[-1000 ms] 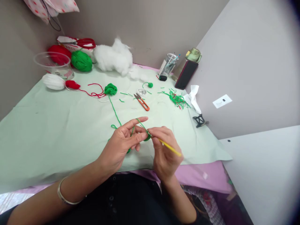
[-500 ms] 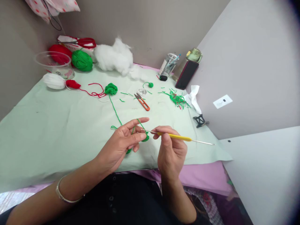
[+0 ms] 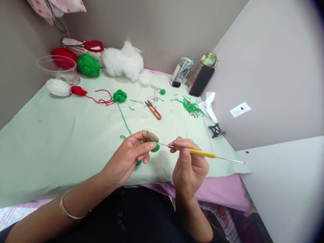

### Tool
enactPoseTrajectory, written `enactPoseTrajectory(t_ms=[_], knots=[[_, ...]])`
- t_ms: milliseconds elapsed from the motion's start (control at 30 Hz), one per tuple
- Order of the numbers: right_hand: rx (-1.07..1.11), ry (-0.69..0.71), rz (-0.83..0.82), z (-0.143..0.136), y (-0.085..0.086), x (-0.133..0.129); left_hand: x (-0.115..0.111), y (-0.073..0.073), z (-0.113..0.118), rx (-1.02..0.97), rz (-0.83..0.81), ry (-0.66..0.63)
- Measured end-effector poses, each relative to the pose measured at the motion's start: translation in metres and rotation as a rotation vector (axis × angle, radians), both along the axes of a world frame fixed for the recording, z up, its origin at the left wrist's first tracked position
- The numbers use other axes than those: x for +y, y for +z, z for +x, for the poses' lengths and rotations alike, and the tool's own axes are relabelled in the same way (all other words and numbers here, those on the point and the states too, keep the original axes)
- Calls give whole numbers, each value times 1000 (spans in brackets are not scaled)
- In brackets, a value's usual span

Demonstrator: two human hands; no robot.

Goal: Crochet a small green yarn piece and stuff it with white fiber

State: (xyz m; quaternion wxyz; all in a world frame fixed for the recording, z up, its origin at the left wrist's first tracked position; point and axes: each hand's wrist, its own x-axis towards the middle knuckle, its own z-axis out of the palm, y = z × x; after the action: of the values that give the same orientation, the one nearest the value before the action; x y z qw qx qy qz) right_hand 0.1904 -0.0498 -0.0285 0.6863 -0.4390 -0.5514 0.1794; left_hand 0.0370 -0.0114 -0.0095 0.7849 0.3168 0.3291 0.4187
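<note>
- Far left, a clear plastic tub (image 3: 69, 79) has its lower front blocked by a white ball of yarn (image 3: 58, 88); a red ball of yarn (image 3: 64, 58) shows only partly, some of it through the tub's rim. Above, a spotted cloth (image 3: 69, 6) runs out of frame.
- Next along, a green ball of yarn (image 3: 89, 65), and behind it red-handled scissors (image 3: 93, 46) lie on a box mostly out of sight.
- In from there, a loose green bundle (image 3: 119, 96) feeds a strand down until the left hand (image 3: 134, 152) hides it.
- And that left hand is pinching, thumb against fingers, yarn looped over the index finger! A scrap of green (image 3: 138, 163) peeks out underneath; what it belongs to, hard to say.
- Here's the small green crocheted piece (image 3: 155, 147), at the left fingertips over the pale cloth, partly covered by them.
- Just right, the crochet hook (image 3: 197, 152) meets it with its thin tip; too fine to tell whether it's through a stitch.
- The right hand (image 3: 190, 165) grips the yellow handle, thumb on top, some fingers tucked out of view.
- Beyond, a dark phone (image 3: 201, 81) covers much of a bottle (image 3: 209, 60).
- Far right, black shadow swallows the upper corner.
</note>
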Motion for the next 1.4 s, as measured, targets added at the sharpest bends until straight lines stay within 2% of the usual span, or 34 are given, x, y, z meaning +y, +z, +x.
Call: enactPoseTrajectory(t_ms=[400, 633, 733, 933, 1100, 1267, 1333, 1400], knots=[[-87, -77, -17, 0, 1, -1, 0, -2, -1, 7, -2, -4], [-467, -185, 172, 0, -6, -8, -2, 0, 2, 27, 23, 55], [-543, -232, 223, -3, -11, -6, -3, 2, 4, 27, 11, 53], [-460, -262, 262, -7, -17, 3, -4, 3, 3, -85, -52, -126], [-351, -213, 222, -7, -13, 2, -2, 5, 2, -99, -54, -103], [-240, -71, 107, -3, -7, -2, -3, 4, 2, -9, 9, -51], [-361, -90, 111, -3, -10, -1, -4, 2, 2, 50, 76, 2], [-552, -199, 200, -3, -15, 0, -5, 2, 3, 52, 75, 11]])
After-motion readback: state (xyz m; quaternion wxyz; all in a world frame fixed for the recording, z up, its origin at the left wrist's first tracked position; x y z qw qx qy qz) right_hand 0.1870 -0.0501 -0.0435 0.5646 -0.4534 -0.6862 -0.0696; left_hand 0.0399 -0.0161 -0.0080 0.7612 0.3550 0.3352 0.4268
